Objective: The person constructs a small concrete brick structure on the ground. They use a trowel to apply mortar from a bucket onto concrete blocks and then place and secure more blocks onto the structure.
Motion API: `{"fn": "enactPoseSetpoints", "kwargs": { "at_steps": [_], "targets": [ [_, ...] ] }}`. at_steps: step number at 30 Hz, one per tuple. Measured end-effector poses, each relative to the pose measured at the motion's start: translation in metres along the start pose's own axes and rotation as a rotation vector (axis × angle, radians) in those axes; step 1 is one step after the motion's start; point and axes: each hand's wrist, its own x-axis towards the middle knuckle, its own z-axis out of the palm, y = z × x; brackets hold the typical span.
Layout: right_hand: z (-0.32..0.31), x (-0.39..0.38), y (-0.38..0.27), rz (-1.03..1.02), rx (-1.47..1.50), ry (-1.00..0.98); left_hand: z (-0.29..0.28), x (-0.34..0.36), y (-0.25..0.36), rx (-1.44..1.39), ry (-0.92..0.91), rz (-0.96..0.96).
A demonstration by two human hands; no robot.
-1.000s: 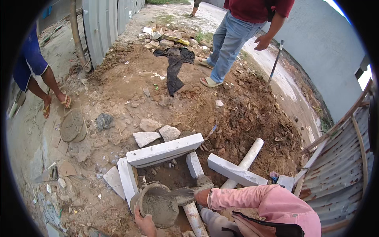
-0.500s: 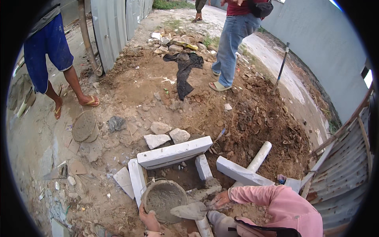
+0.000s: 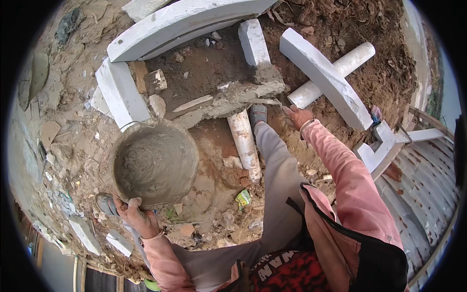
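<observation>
A round bucket (image 3: pixel 190 168) of wet grey mortar (image 3: pixel 154 160) stands at the left, beside a white block. My left hand (image 3: pixel 138 216) is closed on its near rim, thumb over the edge. Farther right, my right hand (image 3: pixel 297 117) is closed round the handle of a trowel (image 3: pixel 266 101). The trowel's blade shows nearly edge-on, close against the ridge of wet mortar (image 3: pixel 228 100) that runs along the near side of the pit. Fingers mostly cover the handle.
White blocks (image 3: pixel 182 27) frame the pit on several sides; another long block (image 3: pixel 326 80) lies across a pale pipe (image 3: pixel 352 63). A second pipe (image 3: pixel 244 146) runs between the bucket and my leg. Rusty corrugated sheet (image 3: pixel 418 180) stands at the right.
The view has tipped down and closer. My right hand and the trowel have moved from over the bucket to the mortar ridge. My left hand stays on the bucket's rim.
</observation>
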Motion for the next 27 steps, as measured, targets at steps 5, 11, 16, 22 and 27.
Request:
{"fn": "enactPoseSetpoints", "kwargs": {
  "at_steps": [5, 11, 16, 22, 27],
  "targets": [
    [0.062, 0.015, 0.034, 0.169, 0.056, 0.141, 0.021, -0.003, -0.023, 0.03, -0.016, -0.065],
    [0.083, -0.001, 0.019, 0.323, 0.181, 0.079, 0.03, -0.004, -0.022, 0.065, 0.012, -0.073],
    [0.1, 0.017, 0.004, 0.368, 0.288, -0.06, 0.024, -0.001, -0.023, 0.061, -0.033, -0.12],
    [0.11, 0.027, 0.056, 0.475, 0.258, -0.233, 0.026, 0.001, -0.02, 0.038, -0.035, -0.083],
    [0.118, -0.017, 0.089, 0.53, 0.297, 0.0, 0.033, 0.001, -0.012, -0.03, 0.008, -0.065]
  ]
}}
